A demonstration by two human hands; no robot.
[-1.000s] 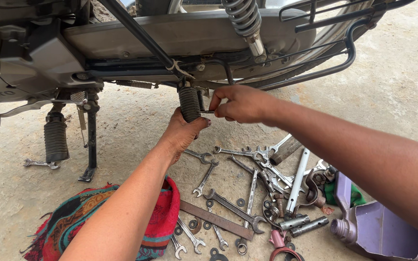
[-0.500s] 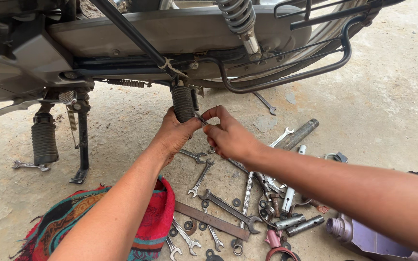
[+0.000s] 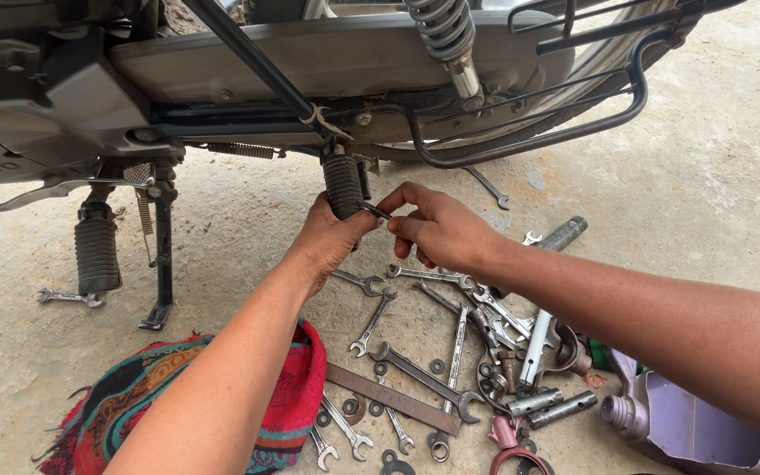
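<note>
Concrete floor (image 3: 679, 176) under a motorcycle (image 3: 310, 62), wrenches (image 3: 424, 352) scattered.
Left hand (image 3: 327, 242) grips the ribbed footpeg (image 3: 343, 185); right hand (image 3: 437, 229) pinches a thin pin (image 3: 375, 210).

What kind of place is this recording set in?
Probably an outdoor or roadside motorcycle repair spot: a motorcycle stands on bare concrete ground, with loose wrenches scattered under it.

footpeg (image 3: 342, 183) under bike frame | wrenches (image 3: 424, 352) on ground below | cloth (image 3: 283, 396) left of wrenches
</note>
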